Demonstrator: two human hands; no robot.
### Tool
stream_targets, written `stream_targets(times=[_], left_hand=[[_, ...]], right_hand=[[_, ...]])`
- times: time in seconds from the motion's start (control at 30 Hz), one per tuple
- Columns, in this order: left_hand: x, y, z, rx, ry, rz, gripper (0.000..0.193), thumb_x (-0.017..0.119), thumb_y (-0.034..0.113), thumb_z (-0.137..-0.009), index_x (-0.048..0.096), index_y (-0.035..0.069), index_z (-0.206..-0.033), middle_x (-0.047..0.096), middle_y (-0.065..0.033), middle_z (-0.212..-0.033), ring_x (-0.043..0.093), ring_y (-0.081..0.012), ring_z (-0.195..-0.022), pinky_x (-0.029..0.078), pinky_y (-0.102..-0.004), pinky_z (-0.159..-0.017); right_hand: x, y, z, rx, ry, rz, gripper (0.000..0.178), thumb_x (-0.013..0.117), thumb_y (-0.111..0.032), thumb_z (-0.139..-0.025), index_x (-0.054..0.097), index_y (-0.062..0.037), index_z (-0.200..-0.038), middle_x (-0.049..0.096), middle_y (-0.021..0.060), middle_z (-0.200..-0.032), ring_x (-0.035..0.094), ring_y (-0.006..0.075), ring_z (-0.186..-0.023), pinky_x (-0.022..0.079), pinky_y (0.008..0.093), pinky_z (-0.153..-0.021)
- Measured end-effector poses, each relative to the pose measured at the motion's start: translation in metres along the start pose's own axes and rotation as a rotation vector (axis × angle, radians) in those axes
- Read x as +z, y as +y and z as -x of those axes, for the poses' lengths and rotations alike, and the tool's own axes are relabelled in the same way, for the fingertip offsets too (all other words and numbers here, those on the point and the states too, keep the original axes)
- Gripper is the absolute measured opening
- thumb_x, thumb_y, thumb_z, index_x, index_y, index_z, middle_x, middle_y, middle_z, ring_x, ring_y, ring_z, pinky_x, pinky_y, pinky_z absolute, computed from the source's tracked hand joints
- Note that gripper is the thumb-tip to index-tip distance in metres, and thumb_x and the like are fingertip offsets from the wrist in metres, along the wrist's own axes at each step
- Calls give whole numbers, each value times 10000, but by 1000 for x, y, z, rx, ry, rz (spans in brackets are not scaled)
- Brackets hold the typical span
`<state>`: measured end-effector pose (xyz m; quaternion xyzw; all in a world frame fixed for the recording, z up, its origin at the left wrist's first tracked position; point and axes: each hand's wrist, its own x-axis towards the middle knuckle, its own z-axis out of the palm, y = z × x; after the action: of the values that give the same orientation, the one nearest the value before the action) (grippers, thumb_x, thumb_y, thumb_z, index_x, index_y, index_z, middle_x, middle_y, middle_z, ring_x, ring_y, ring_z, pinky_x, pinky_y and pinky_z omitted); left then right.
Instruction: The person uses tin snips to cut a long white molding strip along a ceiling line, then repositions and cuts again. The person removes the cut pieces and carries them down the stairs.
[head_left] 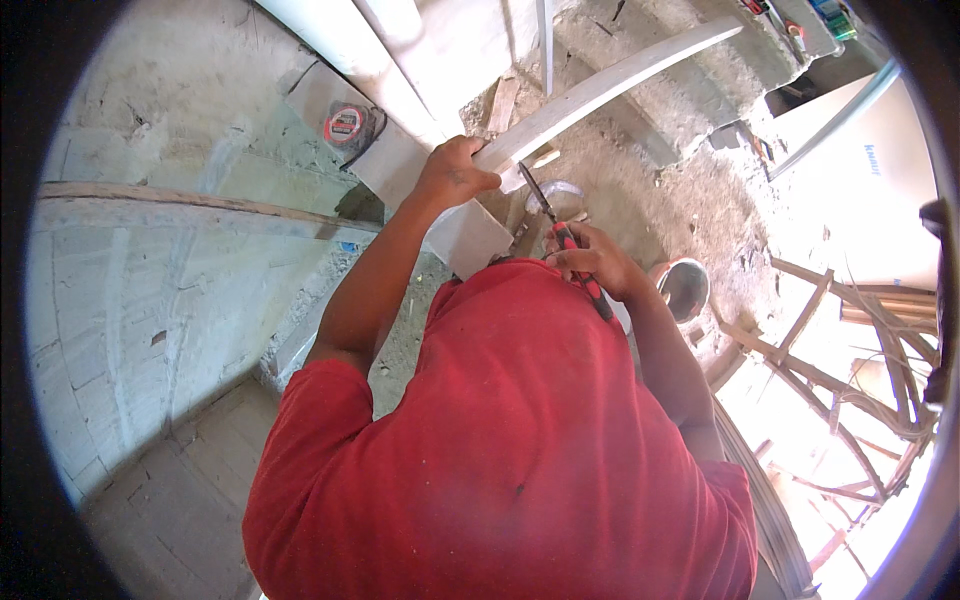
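My left hand [455, 175] is closed round the near end of a long, narrow, pale strip [610, 92]. This strip slants away to the far right; its material is hard to tell. In my right hand [592, 262], close in front of my chest, is a jab saw [568, 240] with a red and black handle and a thin dark blade. The blade points up and left, its tip close to the near end of the strip. A red and black tape measure [347, 124] lies on a pale board left of my left hand.
White pipes [345, 60] run along the far left. Rough concrete steps [650, 105] rise at the far right. A bucket [684, 288] stands right of my right hand. Broken wooden framing [835, 370] and a large white panel [860, 170] occupy the right side.
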<state>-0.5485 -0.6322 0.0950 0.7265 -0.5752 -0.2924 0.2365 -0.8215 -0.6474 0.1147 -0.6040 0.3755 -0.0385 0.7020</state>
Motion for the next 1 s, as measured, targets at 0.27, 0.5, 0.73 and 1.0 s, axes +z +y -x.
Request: stream_targets(times=[0.27,0.5,0.73,1.0], left_hand=[[5,-4,-5,13,-31,-101,456,687,371,-605,656,-17,-841,647,-220,-874,614,-358,-884,485,-409,-818],[4,-7,-5,29,-77,-93,450,680,367,-622,674,-1,-882,653,-213,-845,625,-354,-825,489,-418,-787],[-2,-7,-6,-6,-125,-20,455,666,367,-615,671,12,-900,654,-210,-828,639,-337,-776,496,-410,-741],[0,-20,-12,3,-132,26,504,680,404,-634,651,-9,-923,655,-216,-900,642,-338,-861,490,-398,-790]], right_hand=[[-2,6,1,89,-41,-139,330,677,-328,-774,584,-37,-902,535,18,-756,500,131,-699,399,278,-643],[6,8,-11,141,-8,-165,306,658,-322,-792,581,-48,-904,520,30,-798,491,124,-732,388,274,-660],[4,4,-17,217,-47,-310,287,641,-326,-827,602,-60,-926,506,-3,-726,482,108,-632,379,268,-580],[11,-12,-19,266,21,-467,360,612,-436,-868,613,-82,-934,488,-14,-662,448,90,-531,347,249,-479]])
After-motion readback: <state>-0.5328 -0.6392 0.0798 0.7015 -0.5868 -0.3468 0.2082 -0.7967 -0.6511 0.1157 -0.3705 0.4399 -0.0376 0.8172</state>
